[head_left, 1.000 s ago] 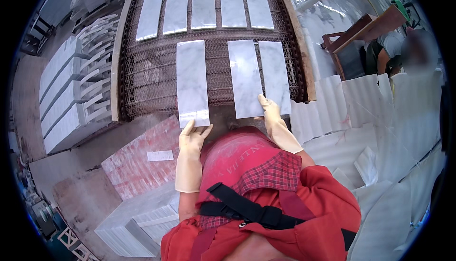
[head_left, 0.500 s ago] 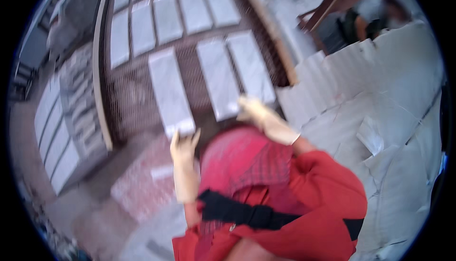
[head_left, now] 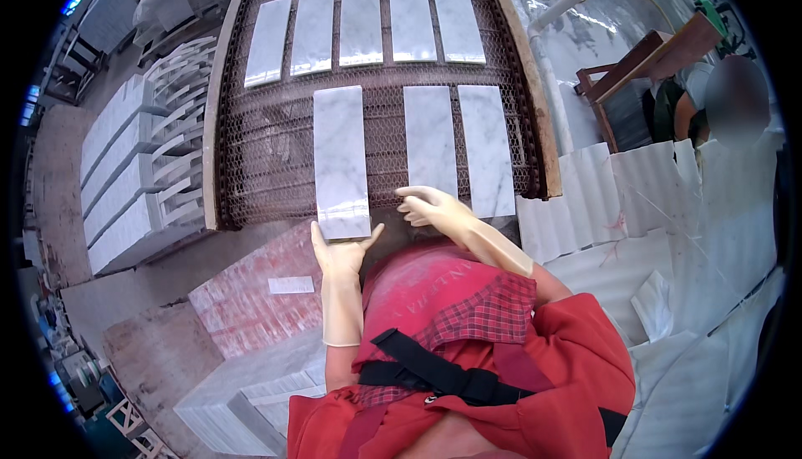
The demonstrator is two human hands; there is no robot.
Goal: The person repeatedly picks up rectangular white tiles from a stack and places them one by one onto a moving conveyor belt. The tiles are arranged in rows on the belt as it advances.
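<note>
Left grip [head_left: 341, 257] touching near end of veined tile [head_left: 340, 158] lying on mesh bed [head_left: 267, 150], grasp unclear; right grip [head_left: 436, 210] hovering released; tile probably being heavy, stiff, slippery, brittle, long edges suiting hold

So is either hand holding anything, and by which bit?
The left hand is at the near end of the nearest row's left tile; whether it grips can't be told. The right hand holds nothing that shows.

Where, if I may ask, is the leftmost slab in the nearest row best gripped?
I'd grip the slab by its near short end, from the front: it lies lengthwise on the mesh belt, and that end seems to overhang the edge, leaving its underside reachable.
</note>
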